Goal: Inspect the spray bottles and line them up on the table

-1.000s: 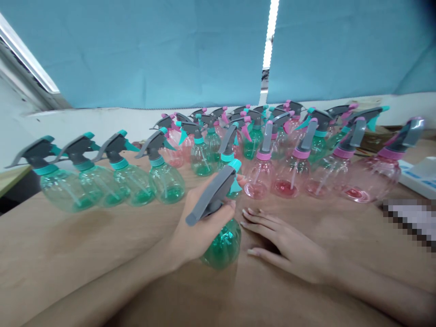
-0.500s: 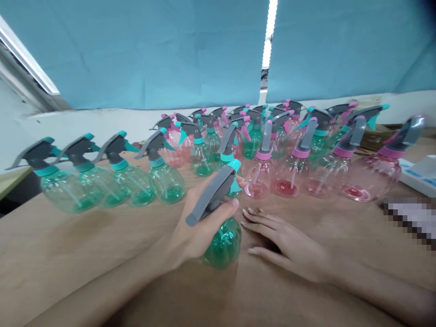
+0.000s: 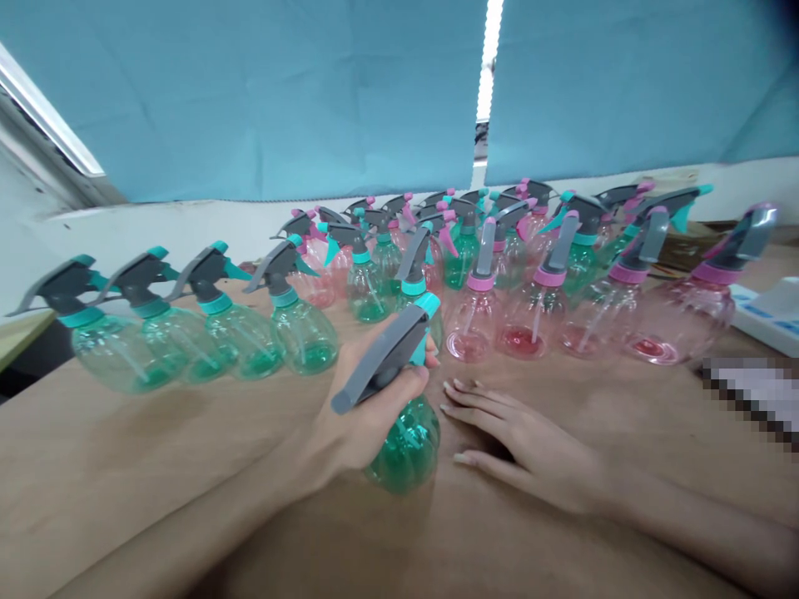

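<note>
My left hand (image 3: 368,416) is wrapped round the neck of a green spray bottle (image 3: 405,453), its grey and turquoise head (image 3: 387,353) rising above the thumb. The fingers on the far side are partly hidden; some tips show by the trigger. Flat on the table lies my right hand (image 3: 530,449), fingers stretched out, just right of that bottle and apart from it. A row of green spray bottles (image 3: 304,337) stands to the left. On the right stand pink spray bottles (image 3: 471,324) with pink collars, their heads turned toward me.
Several more green and pink bottles (image 3: 368,291) crowd the back of the wooden table (image 3: 250,466). A white object with blue patches (image 3: 767,320) and a pixelated flat item (image 3: 758,395) lie at the right. Behind hangs a blue sheet (image 3: 300,100).
My left thumb and fingertips have shifted slightly round the held bottle, near its trigger. The bottle's head has tipped a little to the left. My right hand stays in place.
</note>
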